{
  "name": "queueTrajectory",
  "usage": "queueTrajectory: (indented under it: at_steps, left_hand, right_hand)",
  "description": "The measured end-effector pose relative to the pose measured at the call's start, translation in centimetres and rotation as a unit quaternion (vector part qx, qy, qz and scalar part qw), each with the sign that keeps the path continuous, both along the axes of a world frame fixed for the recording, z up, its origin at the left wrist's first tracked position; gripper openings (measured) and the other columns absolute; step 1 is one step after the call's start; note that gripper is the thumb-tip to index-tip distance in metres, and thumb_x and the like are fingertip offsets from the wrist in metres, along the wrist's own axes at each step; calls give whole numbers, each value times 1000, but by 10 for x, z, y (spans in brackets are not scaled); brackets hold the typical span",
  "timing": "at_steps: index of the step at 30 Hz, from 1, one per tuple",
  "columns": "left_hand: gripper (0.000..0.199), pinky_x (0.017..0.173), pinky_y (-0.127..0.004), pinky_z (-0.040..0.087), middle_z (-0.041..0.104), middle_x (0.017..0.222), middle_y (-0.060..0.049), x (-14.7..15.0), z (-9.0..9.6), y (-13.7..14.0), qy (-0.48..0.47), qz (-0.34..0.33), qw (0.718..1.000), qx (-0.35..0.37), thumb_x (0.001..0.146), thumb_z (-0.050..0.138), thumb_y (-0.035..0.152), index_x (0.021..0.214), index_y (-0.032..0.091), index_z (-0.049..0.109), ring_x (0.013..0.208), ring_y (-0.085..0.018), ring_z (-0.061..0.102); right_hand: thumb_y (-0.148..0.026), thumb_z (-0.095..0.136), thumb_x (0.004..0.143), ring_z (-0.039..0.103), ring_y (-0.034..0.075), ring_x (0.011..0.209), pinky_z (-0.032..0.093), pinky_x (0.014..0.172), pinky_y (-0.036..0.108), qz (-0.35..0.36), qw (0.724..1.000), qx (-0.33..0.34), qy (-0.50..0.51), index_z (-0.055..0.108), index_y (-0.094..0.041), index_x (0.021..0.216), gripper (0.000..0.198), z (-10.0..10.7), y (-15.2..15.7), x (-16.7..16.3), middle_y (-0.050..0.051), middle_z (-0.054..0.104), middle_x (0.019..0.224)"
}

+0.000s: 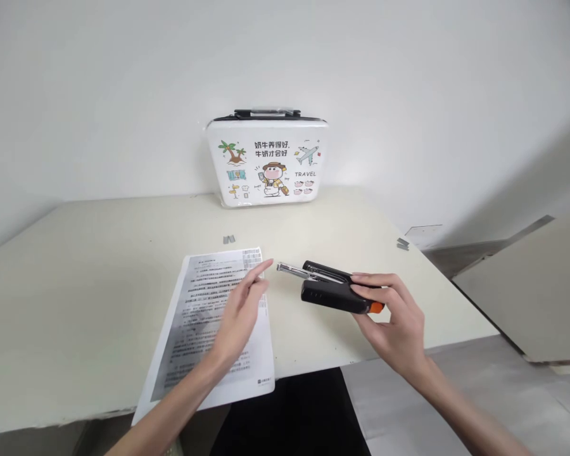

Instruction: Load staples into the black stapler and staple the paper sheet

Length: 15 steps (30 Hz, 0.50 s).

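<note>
My right hand (395, 320) grips a black stapler (332, 297) by its back end, near an orange part. The stapler is opened up, and its silver metal magazine sticks out toward the left. My left hand (240, 310) holds nothing; its index finger is stretched out and points at the magazine's tip, a small gap away. Beneath that hand lies a printed sheet of paper (204, 329), partly covered by my wrist and forearm.
A white case (268, 161) with cartoon prints and a black handle leans against the wall. Small grey staple strips (228, 239) lie behind the paper, with more staple strips (403, 244) at the right edge of the pale table (99, 266).
</note>
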<state>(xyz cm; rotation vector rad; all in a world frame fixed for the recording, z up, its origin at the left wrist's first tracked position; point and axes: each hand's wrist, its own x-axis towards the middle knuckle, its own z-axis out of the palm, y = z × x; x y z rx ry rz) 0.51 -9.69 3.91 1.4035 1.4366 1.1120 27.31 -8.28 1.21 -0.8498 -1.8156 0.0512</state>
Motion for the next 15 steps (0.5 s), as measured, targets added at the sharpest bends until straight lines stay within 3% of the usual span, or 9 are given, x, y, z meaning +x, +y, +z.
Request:
queueTrajectory:
  at_steps: [3,10,13,15]
  left_hand:
    - [51,93,-41,48,63,100,-4,3,0,-4,55,3,998,15,102,51,43,150,30,60,95,-25,59]
    - [51,100,-44,49,63,116,-9,8,-10,-8,114,-71,987,92,102,52,37,152,26,57,107,-29,63]
    - [53,95,-42,49,62,105,-7,0,-9,-12,69,-38,995,64,98,59,38,150,25,58,100,-28,62]
    - [51,88,-40,48,58,95,-3,-11,-6,-14,4,12,1000,4,97,61,40,146,27,60,90,-25,59]
  right_hand:
    - [-7,72,89,72,30,112,65,92,55,-8,1000,-6,3,68,-30,118,37,-1,3,-7,10,70,114]
    - [-18,73,93,73,29,107,63,87,49,2,998,-60,28,66,-29,106,19,3,10,-39,9,73,109]
    - [-27,75,93,73,29,106,60,88,47,14,992,-114,44,66,-28,104,15,2,19,-55,9,74,109]
    - [-36,77,91,72,29,100,58,86,45,10,984,-169,61,66,-27,102,18,0,32,-66,8,75,106]
